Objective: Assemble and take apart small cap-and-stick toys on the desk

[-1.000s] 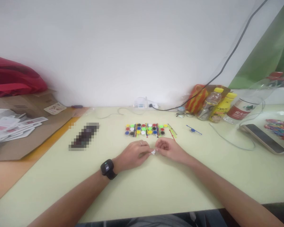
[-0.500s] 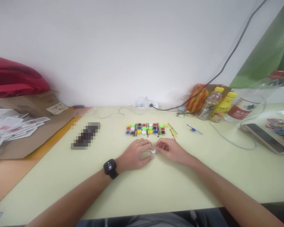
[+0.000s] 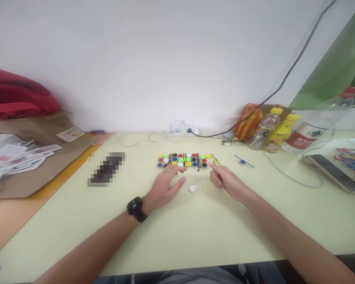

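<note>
A small round white-topped pot (image 3: 192, 189) sits alone on the pale table, between my two hands and touched by neither. My left hand (image 3: 165, 185) is open at its left, thumb and fingers apart, the fingertips just in front of the rows of small coloured round pots (image 3: 180, 159). Thin coloured sticks lie between those rows. My right hand (image 3: 226, 182) is closed, its fingers curled, in front of the slanting yellow-green sticks (image 3: 215, 159) at the right end. Whether it holds anything is hidden. A blue stick with a round blue piece (image 3: 243, 162) lies farther right.
Bottles (image 3: 279, 132) and a pair of glasses (image 3: 233, 142) stand and lie at the back right, with a phone (image 3: 334, 173) and cable in front. At left are a blurred-out dark object (image 3: 108, 169), a cardboard box (image 3: 35, 128) and white packets (image 3: 17, 156).
Both hands have let go of the white-topped pot and moved apart. My left hand has shifted left and opened; my right hand has moved right and slightly forward.
</note>
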The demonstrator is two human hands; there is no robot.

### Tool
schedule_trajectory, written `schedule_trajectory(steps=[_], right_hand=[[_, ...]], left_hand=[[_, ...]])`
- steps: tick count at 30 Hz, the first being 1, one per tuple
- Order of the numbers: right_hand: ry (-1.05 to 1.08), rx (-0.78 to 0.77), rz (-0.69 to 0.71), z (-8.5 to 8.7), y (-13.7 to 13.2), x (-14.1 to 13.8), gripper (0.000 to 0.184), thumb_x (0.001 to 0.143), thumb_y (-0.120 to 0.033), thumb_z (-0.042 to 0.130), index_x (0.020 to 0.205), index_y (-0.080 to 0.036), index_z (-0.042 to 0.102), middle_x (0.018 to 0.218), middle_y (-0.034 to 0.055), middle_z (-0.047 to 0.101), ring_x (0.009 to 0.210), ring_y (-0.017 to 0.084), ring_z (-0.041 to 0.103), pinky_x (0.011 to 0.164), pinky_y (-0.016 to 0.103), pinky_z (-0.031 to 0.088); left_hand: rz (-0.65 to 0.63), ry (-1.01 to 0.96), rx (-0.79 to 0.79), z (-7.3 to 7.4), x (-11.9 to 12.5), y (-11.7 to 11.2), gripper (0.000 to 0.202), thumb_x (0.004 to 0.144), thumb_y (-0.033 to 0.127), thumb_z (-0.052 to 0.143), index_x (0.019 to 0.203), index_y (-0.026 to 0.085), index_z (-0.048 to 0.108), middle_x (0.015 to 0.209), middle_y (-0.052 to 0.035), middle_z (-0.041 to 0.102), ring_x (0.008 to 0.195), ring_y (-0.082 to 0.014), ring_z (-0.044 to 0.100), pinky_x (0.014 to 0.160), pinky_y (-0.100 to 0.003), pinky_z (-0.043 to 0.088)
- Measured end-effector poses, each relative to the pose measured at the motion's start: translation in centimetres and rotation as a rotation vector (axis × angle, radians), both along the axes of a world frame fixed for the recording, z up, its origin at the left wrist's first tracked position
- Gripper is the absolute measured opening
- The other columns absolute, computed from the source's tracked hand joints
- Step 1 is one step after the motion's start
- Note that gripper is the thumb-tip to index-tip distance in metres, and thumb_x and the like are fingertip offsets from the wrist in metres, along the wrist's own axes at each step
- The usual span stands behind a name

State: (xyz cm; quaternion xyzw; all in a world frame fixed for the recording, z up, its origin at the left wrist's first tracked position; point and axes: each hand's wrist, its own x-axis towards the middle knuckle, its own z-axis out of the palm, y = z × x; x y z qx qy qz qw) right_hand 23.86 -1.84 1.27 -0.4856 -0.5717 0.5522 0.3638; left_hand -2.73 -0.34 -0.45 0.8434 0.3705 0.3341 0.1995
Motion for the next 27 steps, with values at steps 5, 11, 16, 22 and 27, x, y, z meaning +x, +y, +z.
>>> schedule_trajectory(steps=[5, 11, 16, 22, 27], right_hand=[[-0.148, 0.108, -0.122, -0.6, 0.5, 0.2, 0.063, 0.088, -0.077, 0.056, 0.059, -0.021, 0.05, 0.055, -0.003, 0.035, 0.052, 0.012, 0.029, 0.051, 0.028, 0.022], [-0.341, 0.345, -0.006, -2.1, 0.4, -0.2, 0.041, 0.095, -0.058, 0.057, 0.076, -0.022, 0.059, 0.06, -0.0028, 0.047, 0.055, 0.014, 0.039, 0.054, 0.028, 0.029], [-0.782, 0.419, -0.186, -2.0, 0.7, 0.7, 0.023, 0.094, -0.04, 0.06, 0.079, -0.023, 0.062, 0.062, -0.0008, 0.059, 0.06, 0.017, 0.052, 0.06, 0.029, 0.031], [-1.162, 0.264, -0.333, -1.0, 1.9, 3.8, 0.028, 0.091, -0.042, 0.061, 0.072, -0.022, 0.065, 0.078, 0.0055, 0.071, 0.076, 0.022, 0.062, 0.062, 0.03, 0.033], [-1.175, 0.173, -0.174, -0.8, 1.7, 4.9, 0.023, 0.086, -0.038, 0.067, 0.07, -0.021, 0.064, 0.085, 0.0062, 0.073, 0.079, 0.021, 0.065, 0.062, 0.029, 0.034]], left_hand=[[0.021, 0.009, 0.0, -0.1, 0.1, 0.1, 0.027, 0.106, 0.034, 0.051, 0.129, 0.029, 0.064, 0.12, -0.0051, 0.068, 0.112, -0.0224, 0.061, 0.102, -0.04, 0.048], [0.034, -0.005, 0.007, -0.3, 0.1, 0.4, 0.025, 0.106, 0.034, 0.051, 0.125, 0.028, 0.066, 0.117, -0.0049, 0.069, 0.109, -0.0218, 0.062, 0.1, -0.039, 0.049], [0.027, -0.001, -0.003, -0.4, 0.0, 0.5, 0.025, 0.105, 0.033, 0.053, 0.126, 0.029, 0.066, 0.117, -0.0039, 0.07, 0.107, -0.021, 0.063, 0.099, -0.039, 0.05], [0.036, 0.0, -0.003, -0.5, 0.0, 0.6, 0.022, 0.104, 0.032, 0.054, 0.12, 0.029, 0.068, 0.116, -0.0033, 0.072, 0.104, -0.0207, 0.065, 0.097, -0.037, 0.051], [0.039, 0.002, -0.01, -0.6, 0.0, 0.6, 0.02, 0.104, 0.033, 0.054, 0.118, 0.029, 0.068, 0.114, -0.0022, 0.072, 0.101, -0.0196, 0.066, 0.096, -0.036, 0.051]])
